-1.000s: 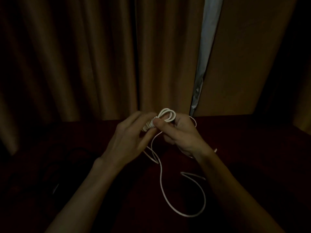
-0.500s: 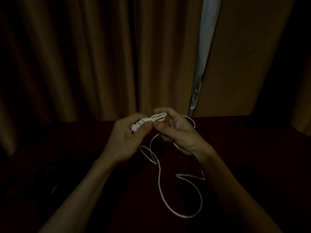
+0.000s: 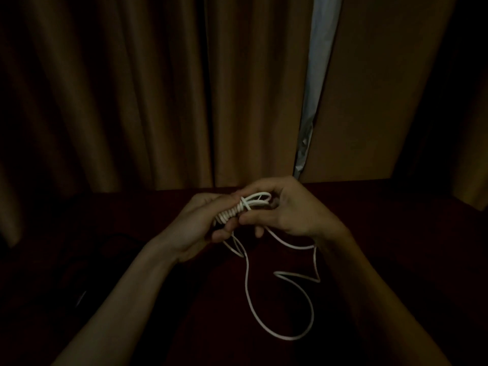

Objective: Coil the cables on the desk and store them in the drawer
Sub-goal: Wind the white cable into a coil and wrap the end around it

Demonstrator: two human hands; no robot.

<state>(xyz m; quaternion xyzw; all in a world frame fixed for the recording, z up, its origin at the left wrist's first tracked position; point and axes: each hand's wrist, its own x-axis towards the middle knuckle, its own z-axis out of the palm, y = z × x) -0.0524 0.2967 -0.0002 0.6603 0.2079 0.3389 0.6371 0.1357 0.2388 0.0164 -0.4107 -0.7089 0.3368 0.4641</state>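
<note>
Two hands meet over the far middle of the dark table [image 3: 396,223], the left hand [image 3: 195,228] gripping the tightly wound end of a white cable [image 3: 232,211], the right hand [image 3: 287,212] pinching its loops, the loose tail trailing nearward in a curve, brown curtains [image 3: 132,101] behind.

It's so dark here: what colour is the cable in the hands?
White; the head view shows the cable clearly against the dark desk.

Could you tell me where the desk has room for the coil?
Right of the right hand the desk looks bare, back to the curtain. The white cable trails across the middle; a dark cable seems to lie left of the left hand.
</note>
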